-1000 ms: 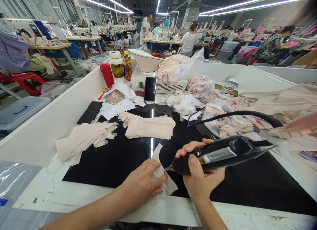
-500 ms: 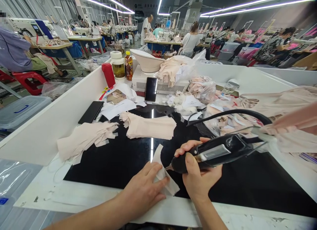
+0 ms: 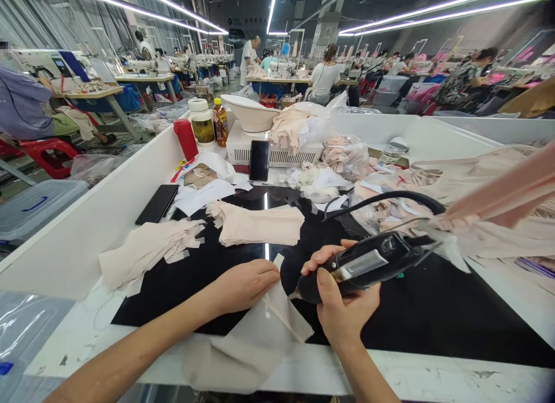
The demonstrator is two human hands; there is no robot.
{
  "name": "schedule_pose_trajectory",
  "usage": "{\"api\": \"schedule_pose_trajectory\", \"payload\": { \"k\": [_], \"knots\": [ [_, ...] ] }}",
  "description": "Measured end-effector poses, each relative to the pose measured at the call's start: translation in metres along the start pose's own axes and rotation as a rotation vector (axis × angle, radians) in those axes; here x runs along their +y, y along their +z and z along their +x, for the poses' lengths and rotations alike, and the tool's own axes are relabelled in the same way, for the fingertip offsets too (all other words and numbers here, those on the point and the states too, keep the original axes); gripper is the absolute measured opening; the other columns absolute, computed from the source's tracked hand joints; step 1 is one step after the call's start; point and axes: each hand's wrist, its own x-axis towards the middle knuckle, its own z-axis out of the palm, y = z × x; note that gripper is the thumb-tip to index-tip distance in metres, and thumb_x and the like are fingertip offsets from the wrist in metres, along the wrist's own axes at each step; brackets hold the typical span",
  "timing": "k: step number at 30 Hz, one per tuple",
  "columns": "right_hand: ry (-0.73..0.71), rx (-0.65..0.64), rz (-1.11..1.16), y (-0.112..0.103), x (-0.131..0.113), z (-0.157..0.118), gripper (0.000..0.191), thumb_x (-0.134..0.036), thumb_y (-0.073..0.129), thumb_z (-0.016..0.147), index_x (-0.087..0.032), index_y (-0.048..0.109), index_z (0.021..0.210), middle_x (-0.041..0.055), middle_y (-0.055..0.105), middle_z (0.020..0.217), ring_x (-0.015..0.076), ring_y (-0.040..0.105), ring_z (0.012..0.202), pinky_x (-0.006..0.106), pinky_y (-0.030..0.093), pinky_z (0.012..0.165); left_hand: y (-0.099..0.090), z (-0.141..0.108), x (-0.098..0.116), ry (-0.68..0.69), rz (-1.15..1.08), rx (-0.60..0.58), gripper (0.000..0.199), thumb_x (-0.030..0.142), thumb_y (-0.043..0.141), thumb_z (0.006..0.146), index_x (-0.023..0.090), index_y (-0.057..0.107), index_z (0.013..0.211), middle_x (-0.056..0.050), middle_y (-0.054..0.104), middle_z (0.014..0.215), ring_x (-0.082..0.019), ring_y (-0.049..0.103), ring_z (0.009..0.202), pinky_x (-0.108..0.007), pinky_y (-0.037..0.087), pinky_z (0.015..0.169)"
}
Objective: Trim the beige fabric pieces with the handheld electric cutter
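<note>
- Cloth [image 3: 243, 351], pale and thin, is lying across the near edge of the black panel [image 3: 433, 316] and overlapping the white worktop [image 3: 73, 339].
- Left hand [image 3: 247, 284] is resting over the upper end of the cloth, fingers bunched together; whether they are pinching it or only pressing on it, I cannot tell.
- Right hand [image 3: 347, 313] is gripping a black tool [image 3: 373, 276], whose narrow tip is pointing at the right edge of the cloth; contact is too small to tell.
- Black cord [image 3: 403, 193] is arching beyond the tool, crossing in front of the bagged scraps [image 3: 344, 154].
- Pink strip [image 3: 498, 195] is slanting down from the right to the tool's back end, blocking part of the fabric behind.
- Stack of cut pieces [image 3: 260, 225] is lying just beyond the left hand; a looser pile [image 3: 139, 250] is lying farther left, partly off the panel.
- Phone [image 3: 259, 160] is standing before a white box [image 3: 236, 140], and a bowl [image 3: 249, 113] is sitting on that box.
- Red cup [image 3: 185, 140], jar [image 3: 202, 122] and bottle [image 3: 220, 122] are standing nearby, with a black case [image 3: 156, 204] and paper sheets [image 3: 203, 196] lying nearer.
</note>
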Motion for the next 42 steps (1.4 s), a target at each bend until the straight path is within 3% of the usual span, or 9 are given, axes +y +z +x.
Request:
{"api": "schedule_pose_trajectory", "payload": {
  "k": [9,15,23,30,42],
  "knots": [
    [-0.027,0.011,-0.037,0.005,0.001,0.000,0.046,-0.019,0.079,0.084,-0.027,0.054,0.123,-0.0030,0.066,0.085,0.0130,0.064,0.066,0.029,0.060,0.063,-0.008,-0.013,-0.006,0.004,-0.010,-0.042,0.029,0.021,0.042,0.112,0.016,0.064,0.131,-0.012,0.067,0.132,-0.022,0.066,0.121,-0.034,0.056,0.107],
    [-0.083,0.007,-0.065,0.008,-0.001,0.002,0.040,-0.012,0.076,0.082,-0.026,0.057,0.114,-0.0036,0.067,0.085,0.0124,0.066,0.065,0.027,0.061,0.063,-0.016,-0.017,-0.005,0.038,0.058,-0.105,0.028,0.026,0.048,0.111,0.019,0.063,0.133,-0.012,0.062,0.138,-0.024,0.063,0.127,-0.035,0.056,0.107],
    [-0.079,-0.008,-0.033,0.009,-0.002,0.000,0.044,-0.008,0.076,0.080,-0.027,0.058,0.116,-0.0035,0.068,0.086,0.0124,0.066,0.066,0.027,0.062,0.064,-0.018,-0.019,0.001,0.105,0.213,-0.144,0.041,0.046,0.056,0.107,0.026,0.060,0.143,-0.016,0.057,0.142,-0.030,0.062,0.125,-0.044,0.056,0.104],
    [-0.082,-0.010,-0.063,0.009,-0.003,0.001,0.040,-0.009,0.075,0.082,-0.026,0.057,0.114,-0.0032,0.067,0.085,0.0121,0.066,0.065,0.027,0.062,0.064,-0.021,-0.017,0.013,0.071,0.231,-0.193,0.044,0.042,0.069,0.101,0.026,0.061,0.141,-0.016,0.057,0.140,-0.033,0.058,0.130,-0.050,0.050,0.112],
    [-0.033,0.066,-0.027,0.008,0.005,0.000,0.046,-0.015,0.079,0.085,-0.027,0.055,0.123,-0.0031,0.067,0.087,0.0138,0.064,0.068,0.030,0.059,0.066,-0.014,-0.017,0.016,0.063,0.263,-0.214,0.049,0.045,0.069,0.101,0.027,0.057,0.145,-0.018,0.055,0.138,-0.035,0.056,0.132,-0.054,0.048,0.112]
  ]
}}
